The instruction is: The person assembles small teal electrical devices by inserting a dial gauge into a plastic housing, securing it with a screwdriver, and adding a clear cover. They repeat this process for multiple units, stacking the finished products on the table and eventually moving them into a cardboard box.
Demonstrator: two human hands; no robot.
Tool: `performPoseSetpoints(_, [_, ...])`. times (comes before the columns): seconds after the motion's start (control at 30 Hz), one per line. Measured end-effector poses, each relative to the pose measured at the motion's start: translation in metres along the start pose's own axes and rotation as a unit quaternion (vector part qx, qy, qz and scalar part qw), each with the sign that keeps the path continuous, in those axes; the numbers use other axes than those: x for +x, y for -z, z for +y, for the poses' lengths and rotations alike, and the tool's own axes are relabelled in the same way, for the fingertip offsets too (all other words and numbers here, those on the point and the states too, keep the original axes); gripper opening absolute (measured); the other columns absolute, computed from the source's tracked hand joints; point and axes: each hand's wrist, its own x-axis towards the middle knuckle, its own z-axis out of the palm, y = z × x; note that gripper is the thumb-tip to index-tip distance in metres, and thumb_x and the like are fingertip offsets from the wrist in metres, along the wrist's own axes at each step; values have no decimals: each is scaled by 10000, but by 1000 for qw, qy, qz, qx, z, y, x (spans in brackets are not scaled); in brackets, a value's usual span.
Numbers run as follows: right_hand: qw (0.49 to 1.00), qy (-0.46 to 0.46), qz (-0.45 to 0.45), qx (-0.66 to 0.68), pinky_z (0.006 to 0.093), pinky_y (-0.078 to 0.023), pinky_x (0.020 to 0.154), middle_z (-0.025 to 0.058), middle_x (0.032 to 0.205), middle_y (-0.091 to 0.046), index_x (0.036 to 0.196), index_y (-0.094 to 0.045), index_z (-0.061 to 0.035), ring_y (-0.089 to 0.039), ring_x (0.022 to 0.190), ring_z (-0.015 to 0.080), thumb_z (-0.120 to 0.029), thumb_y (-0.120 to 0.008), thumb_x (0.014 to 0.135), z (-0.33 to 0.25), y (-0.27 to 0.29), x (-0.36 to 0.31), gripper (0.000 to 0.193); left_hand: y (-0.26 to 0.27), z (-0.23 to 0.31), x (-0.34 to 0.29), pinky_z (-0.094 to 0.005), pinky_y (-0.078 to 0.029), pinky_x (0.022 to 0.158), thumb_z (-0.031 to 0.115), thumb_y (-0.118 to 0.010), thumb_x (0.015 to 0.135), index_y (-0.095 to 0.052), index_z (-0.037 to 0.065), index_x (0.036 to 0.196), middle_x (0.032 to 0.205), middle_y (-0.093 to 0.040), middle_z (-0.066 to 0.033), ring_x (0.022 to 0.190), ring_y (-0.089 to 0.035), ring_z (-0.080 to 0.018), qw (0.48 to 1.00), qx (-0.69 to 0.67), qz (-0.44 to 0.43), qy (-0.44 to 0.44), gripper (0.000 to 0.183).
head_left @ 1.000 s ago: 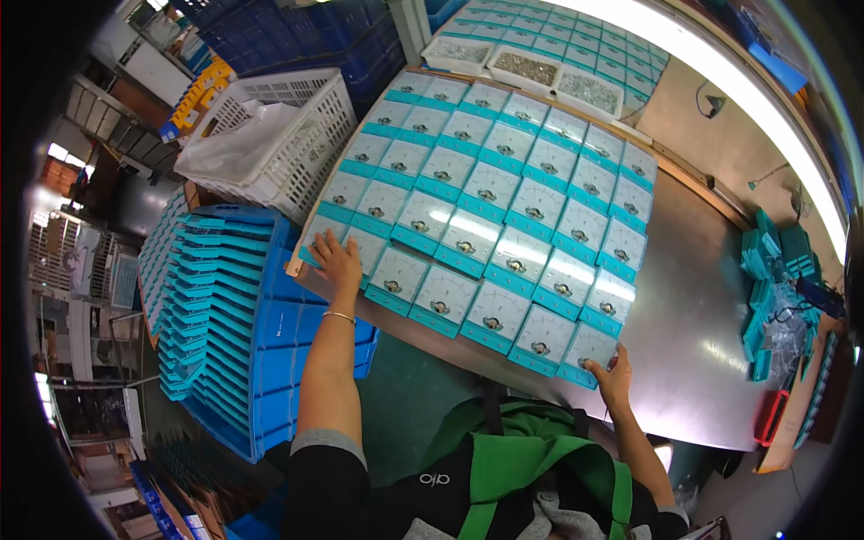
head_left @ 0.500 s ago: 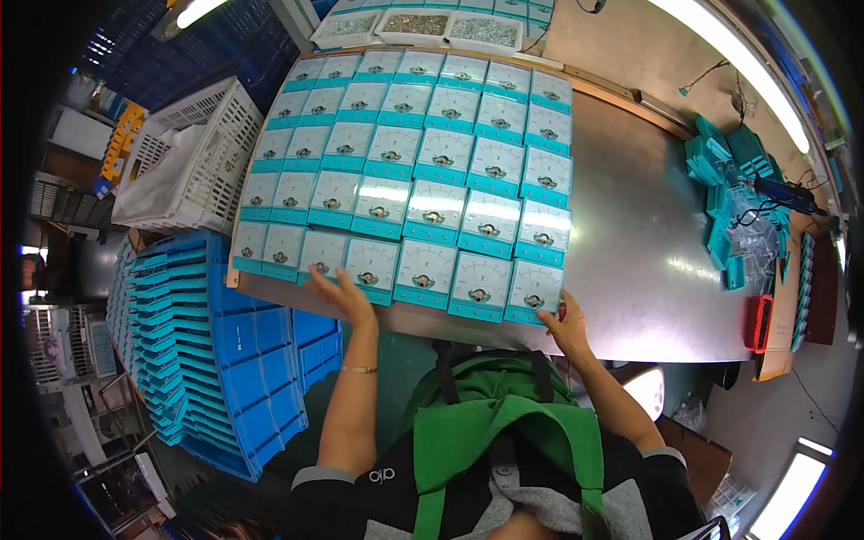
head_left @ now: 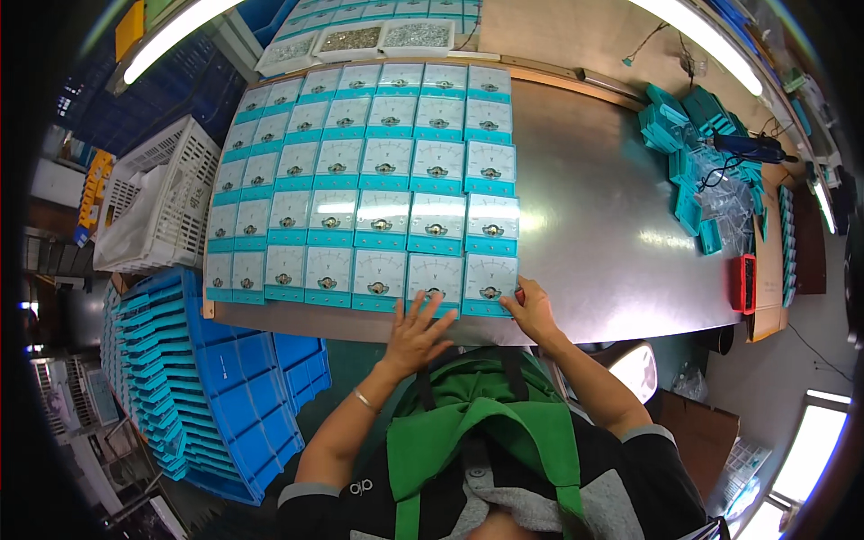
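Rows of panel meters [head_left: 385, 216] with white dial faces and turquoise lower edges lie close together on the metal bench. My left hand [head_left: 417, 337] is open, its fingers spread at the front edge of the nearest row, by the second meter [head_left: 435, 280] from the right. At the lower right corner of the last meter [head_left: 491, 280] in that row is my right hand [head_left: 535, 312], curled closed. A small red thing [head_left: 519, 294] shows between its thumb and fingers; most of it is hidden in the hand.
White trays of small metal parts [head_left: 416, 35] stand behind the meters. Left are a white plastic crate [head_left: 162, 198] and a blue bin [head_left: 243, 387] beside stacked turquoise housings [head_left: 153, 378]. Turquoise parts [head_left: 688, 193], a dark-handled corded tool [head_left: 754, 146] and a red box [head_left: 743, 283] lie right.
My left hand has moved right along the front row, from near its left part to near its right end. My right hand stays at the right-hand corner meter. The view has shifted.
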Motion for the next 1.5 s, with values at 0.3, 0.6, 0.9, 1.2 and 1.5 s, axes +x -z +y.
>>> performPoseSetpoints(0.3, [998, -6, -30, -50, 404, -485, 736, 171, 931, -562, 1180, -499, -11, -593, 826, 300, -306, -682, 796, -5, 23, 1, 517, -12, 25, 33, -658, -96, 1047, 321, -758, 700, -496, 234, 1301, 1487, -302, -62, 1388, -223, -326, 999, 42, -3, 30, 661])
performPoseSetpoints(0.6, [990, 18, -39, -133, 426, -498, 819, 224, 1086, -564, 1354, -254, 72, -613, 938, 359, -492, -694, 736, -30, 27, 74, 945, -27, 31, 83, -626, -211, 1037, 393, -749, 667, -416, 314, 1377, 1493, -302, -21, 1371, -276, -299, 988, 138, -49, -39, 788])
performPoseSetpoints(0.9, [995, 2, 10, 98, 386, -508, 696, 175, 832, -618, 1232, -468, 85, -635, 782, 288, -450, -670, 772, -11, 61, 144, 734, -20, 32, 81, -594, -275, 1019, 375, -751, 652, -442, 309, 1359, 1479, -325, -4, 1345, -325, -279, 988, 143, -47, -25, 774])
performPoseSetpoints(1.2, [998, 20, -60, 5, 355, -486, 731, 167, 939, -589, 1210, -521, 45, -586, 825, 276, -538, -701, 690, -16, 63, 201, 802, -12, 30, 84, -579, -307, 1005, 329, -783, 632, -446, 291, 1356, 1452, -356, -12, 1319, -357, -273, 991, 114, -69, -27, 800])
performPoseSetpoints(1.5, [988, -52, -131, 56, 277, -491, 566, 124, 815, -647, 1132, -568, 38, -638, 672, 188, -280, -680, 793, 9, 42, 33, 478, 7, 21, 95, -508, -263, 1051, 239, -806, 616, -440, 265, 1357, 1481, -322, -7, 1339, -337, -244, 986, 55, -150, -57, 827])
